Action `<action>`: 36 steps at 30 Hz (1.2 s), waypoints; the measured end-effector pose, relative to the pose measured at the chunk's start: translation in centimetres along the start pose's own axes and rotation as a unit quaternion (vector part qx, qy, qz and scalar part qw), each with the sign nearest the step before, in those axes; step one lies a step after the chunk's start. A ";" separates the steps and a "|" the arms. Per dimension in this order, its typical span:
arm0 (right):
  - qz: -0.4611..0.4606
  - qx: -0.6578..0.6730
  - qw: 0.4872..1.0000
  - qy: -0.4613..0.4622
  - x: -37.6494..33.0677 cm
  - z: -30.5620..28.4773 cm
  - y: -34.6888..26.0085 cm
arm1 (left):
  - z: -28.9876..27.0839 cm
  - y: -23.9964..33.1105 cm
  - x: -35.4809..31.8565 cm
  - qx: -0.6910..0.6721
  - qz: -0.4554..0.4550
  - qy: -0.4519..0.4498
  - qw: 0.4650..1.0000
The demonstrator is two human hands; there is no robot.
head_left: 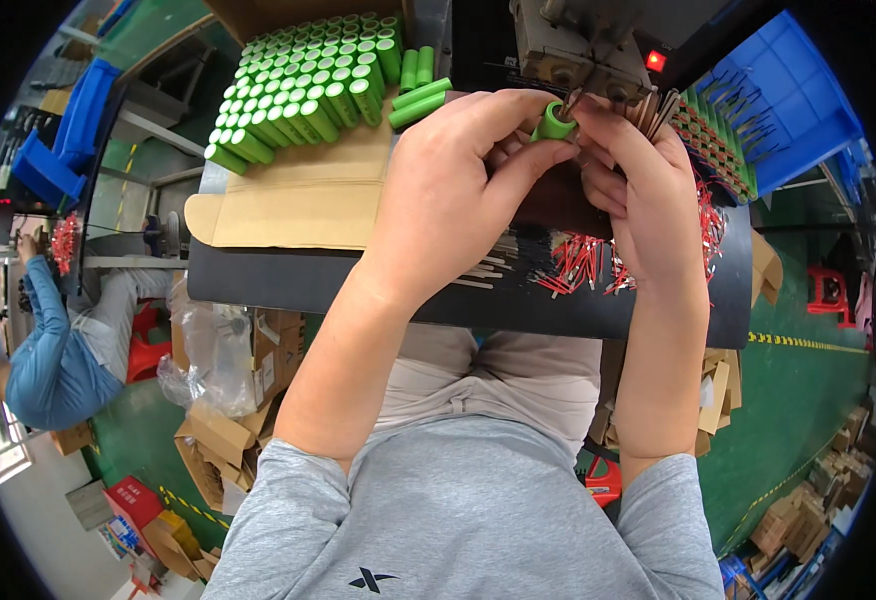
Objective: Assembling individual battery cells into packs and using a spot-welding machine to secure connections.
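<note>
Green cell [555, 124] pinched by left hand [455, 175]; right hand [650, 195] curled, grip unclear; dark logo [369, 580] on shirt [488, 500].

- Printed black on the grey shirt [458, 500]: crossed-stroke logo [371, 580].
- Lettered white on the dark machine housing [488, 60] at the table's [288, 278] far edge: illegible.
- Lettered pale on the red box [136, 500]: illegible.

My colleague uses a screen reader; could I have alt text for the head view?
The left hand holds a green cylinder by a machine; the right hand, close by, holds thin strips. More cylinders stand in rows on cardboard.
</note>
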State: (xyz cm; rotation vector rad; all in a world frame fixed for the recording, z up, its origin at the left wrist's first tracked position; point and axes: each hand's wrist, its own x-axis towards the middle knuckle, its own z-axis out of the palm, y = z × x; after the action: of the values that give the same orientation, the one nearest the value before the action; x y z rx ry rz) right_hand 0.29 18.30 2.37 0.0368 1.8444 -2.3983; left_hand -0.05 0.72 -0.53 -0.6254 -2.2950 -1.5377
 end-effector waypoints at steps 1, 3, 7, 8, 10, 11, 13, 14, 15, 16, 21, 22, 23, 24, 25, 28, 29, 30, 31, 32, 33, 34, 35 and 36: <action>0.000 0.000 1.000 0.001 0.0 0.0 0.1 | 0.0 0.2 0.0 0.001 -0.007 -0.006 1.000; 0.001 0.000 1.000 0.007 0.0 0.2 0.2 | -0.1 0.2 0.1 0.002 -0.013 -0.013 1.000; 0.000 -0.007 1.000 0.008 -0.3 0.6 -0.3 | -0.1 0.1 0.1 -0.028 -0.031 -0.017 0.999; -0.006 -0.015 1.000 0.027 -0.5 0.8 -0.3 | 0.0 0.2 0.1 -0.034 -0.034 -0.015 0.999; -0.015 -0.023 0.998 0.048 -0.9 0.6 -0.6 | -0.1 0.4 0.1 -0.060 -0.055 -0.023 0.996; -0.034 -0.043 0.994 0.091 -1.2 0.5 -0.5 | -0.4 0.5 -0.1 -0.079 -0.080 -0.027 0.993; -0.058 -0.063 0.988 0.128 -1.8 -0.4 0.0 | -0.8 0.6 -0.5 -0.089 -0.083 -0.032 0.992; -0.084 -0.102 0.976 0.172 -2.3 -1.8 0.4 | -1.1 0.8 -0.7 -0.103 -0.086 -0.040 0.990; -0.111 -0.141 0.959 0.221 -3.0 -3.4 0.9 | -1.1 1.1 -0.9 -0.107 -0.079 -0.040 0.990; -0.117 -0.140 0.959 0.218 -3.8 -4.8 1.3 | -1.6 1.5 -1.1 -0.062 -0.038 -0.045 0.996; -0.086 -0.483 0.849 0.195 -7.2 -8.5 3.4 | -3.0 3.2 -2.2 -0.004 0.006 -0.084 0.996; -0.082 -0.479 0.854 0.186 -7.4 -9.3 4.6 | -3.1 3.5 -2.3 -0.039 -0.011 -0.085 0.996; -0.088 -0.558 0.808 0.167 -8.1 -8.9 4.2 | -3.1 3.6 -2.4 -0.044 -0.005 -0.087 0.995; -0.099 -0.563 0.804 0.166 -8.2 -8.9 4.4 | -3.1 3.6 -2.4 -0.039 -0.026 -0.068 0.997; -0.110 -0.568 0.799 0.166 -8.3 -9.0 4.9 | -3.2 3.5 -2.2 -0.035 -0.047 -0.049 0.997; -0.152 -0.547 0.803 0.180 -7.9 -8.8 5.1 | -3.4 3.2 -1.7 -0.069 -0.112 -0.001 0.991; -0.154 -0.520 0.820 0.185 -7.6 -9.0 5.7 | -3.5 3.4 -1.2 -0.103 -0.138 0.005 0.985; -0.170 -0.525 0.811 0.195 -7.5 -9.0 6.0 | -3.6 3.8 -0.7 -0.098 -0.154 -0.006 0.983; -0.169 -0.528 0.807 0.203 -7.5 -9.1 6.0 | -3.1 3.6 -0.2 -0.083 -0.103 0.007 0.991; -0.178 -0.482 0.834 0.202 -7.4 -9.2 6.0 | -2.7 3.1 0.1 -0.101 -0.097 0.001 0.990; -0.186 -0.434 0.859 0.199 -7.4 -9.1 5.9 | -2.4 2.6 0.3 -0.118 -0.092 -0.003 0.989; -0.137 -0.363 0.897 0.212 -7.6 -8.9 5.7 | -2.0 2.6 0.4 -0.121 -0.090 -0.004 0.989; -0.138 -0.364 0.896 0.214 -7.7 -9.0 5.5 | -1.6 2.7 0.5 -0.118 -0.115 -0.023 0.986; -0.105 -0.289 0.924 0.228 -7.8 -9.1 5.3 | -1.3 2.8 0.6 -0.114 -0.140 -0.041 0.983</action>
State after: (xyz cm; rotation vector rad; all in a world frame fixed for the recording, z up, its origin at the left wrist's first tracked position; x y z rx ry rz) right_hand 8.16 26.31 -4.40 0.3894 2.8356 -1.9657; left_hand 0.89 0.57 2.40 -0.4398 -2.3666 -1.9605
